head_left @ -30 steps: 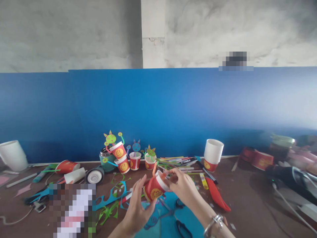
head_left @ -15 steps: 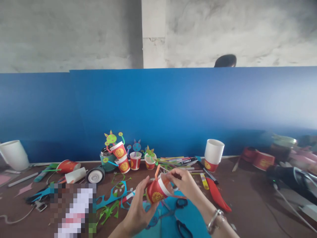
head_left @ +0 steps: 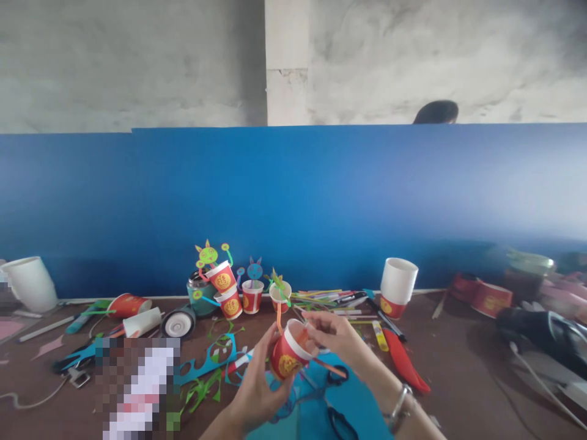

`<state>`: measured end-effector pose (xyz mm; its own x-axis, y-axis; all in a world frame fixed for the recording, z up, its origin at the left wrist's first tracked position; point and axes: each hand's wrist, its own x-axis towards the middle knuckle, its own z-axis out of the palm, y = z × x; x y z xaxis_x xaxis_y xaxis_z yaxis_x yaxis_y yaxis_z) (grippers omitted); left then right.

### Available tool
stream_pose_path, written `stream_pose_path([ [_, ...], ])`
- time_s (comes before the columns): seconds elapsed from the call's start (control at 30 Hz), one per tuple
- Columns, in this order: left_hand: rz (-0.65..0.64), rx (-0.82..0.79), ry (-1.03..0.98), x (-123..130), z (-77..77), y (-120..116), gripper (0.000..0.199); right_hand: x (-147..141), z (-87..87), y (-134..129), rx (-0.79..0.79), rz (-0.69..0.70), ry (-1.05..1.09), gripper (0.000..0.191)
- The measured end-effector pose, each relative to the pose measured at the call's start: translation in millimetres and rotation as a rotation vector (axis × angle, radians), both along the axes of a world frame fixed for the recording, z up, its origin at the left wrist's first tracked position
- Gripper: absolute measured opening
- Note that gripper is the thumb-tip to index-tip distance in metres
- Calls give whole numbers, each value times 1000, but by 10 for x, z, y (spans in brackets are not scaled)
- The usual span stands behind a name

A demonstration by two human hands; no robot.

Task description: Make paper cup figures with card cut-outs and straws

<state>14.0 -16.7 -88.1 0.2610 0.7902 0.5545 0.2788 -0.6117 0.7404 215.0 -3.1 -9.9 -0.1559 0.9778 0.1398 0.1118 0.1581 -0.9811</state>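
A red paper cup with a white rim and a gold emblem is tilted in my left hand, its fingers and thumb around the side and base. One orange straw rises from the cup's left side, and another sticks out at the right. My right hand is at the mouth of the cup with its fingers bent together at the rim; what they pinch, if anything, is hidden. Below the hands, black-handled scissors lie on blue paper.
Decorated cups with paper animal faces stand at the back beside a green flask. Stacked white cups, a red pouch, a glue stick and cut paper scraps lie around. A black device is at right.
The cup has turned more upright, its left straw now further left and the right straw showing more. My right hand has shifted slightly left along the rim.
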Motion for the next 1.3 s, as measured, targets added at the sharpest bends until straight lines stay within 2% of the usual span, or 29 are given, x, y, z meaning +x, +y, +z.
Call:
stream_pose_path([
  [0.07, -30, -44, -18, -11, 17, -10, 72, 36, 10, -5, 48, 25, -44, 49],
  [0.23, -158, -121, -63, -46, 59, -46, 74, 109, 107, -85, 115, 102, -166, 31],
  [0.37, -247, -168, -128, -44, 115, -79, 70, 153, 100, -99, 84, 139, -119, 23],
  [0.5, -342, -234, -215, -27, 164, -95, 77, 175, 57, -81, 40, 162, -34, 25],
  [0.6, -342, -248, -234, -18, 186, -95, 80, 173, 95, -104, 16, 162, 23, 32],
  [0.7, -326, -230, -235, -12, 196, -96, 76, 165, 150, -139, -36, 221, 103, 38],
  [0.83, -325, -213, -250, -9, 200, -99, 73, 141, 141, -138, -72, 235, 191, 35],
  [0.93, -268, -188, -217, -4, 183, -94, 71, 99, 117, -116, -83, 171, 182, 37],
  [1.07, -73, -88, -92, 3, 111, -70, 66, 36, 144, -103, -40, 105, 80, 40],
  [1.2, 87, 153, 46, 3, 35, -36, 68, 5, 178, -109, 29, 12, -49, 39],
  [1.3, 155, 304, 100, 3, 25, -27, 67, -5, 180, -122, 39, 31, -47, 39],
])
